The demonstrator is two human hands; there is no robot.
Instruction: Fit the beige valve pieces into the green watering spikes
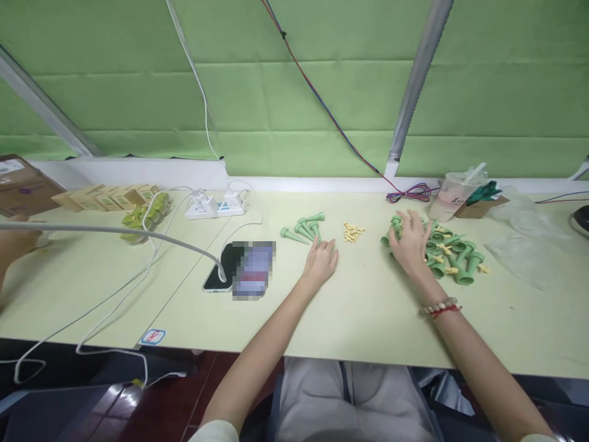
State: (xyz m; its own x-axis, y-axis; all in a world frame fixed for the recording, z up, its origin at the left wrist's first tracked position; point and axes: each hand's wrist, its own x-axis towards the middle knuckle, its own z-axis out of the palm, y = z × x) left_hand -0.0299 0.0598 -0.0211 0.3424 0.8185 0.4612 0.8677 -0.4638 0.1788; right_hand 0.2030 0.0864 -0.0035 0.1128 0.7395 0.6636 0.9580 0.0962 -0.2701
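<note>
My left hand (321,261) rests on the table with the index finger stretched out to the lower end of a small group of green plastic spikes (294,234). The other fingers are loosely bent, and nothing shows in them. My right hand (408,239) reaches over a larger pile of green cone-shaped spikes (467,261), many with yellow pieces attached. Its fingers are spread and curved down among the spikes; the fingertips are partly hidden, and no lifted piece shows. Between my hands lies a little heap of small yellow plastic pieces (352,232).
Two phones (218,279) lie left of my left hand, with white cables (151,264) running across the table. A power strip (216,209), small boxes (108,197) and a plastic cup (453,196) stand at the back. Another person's hand (16,242) is at the far left.
</note>
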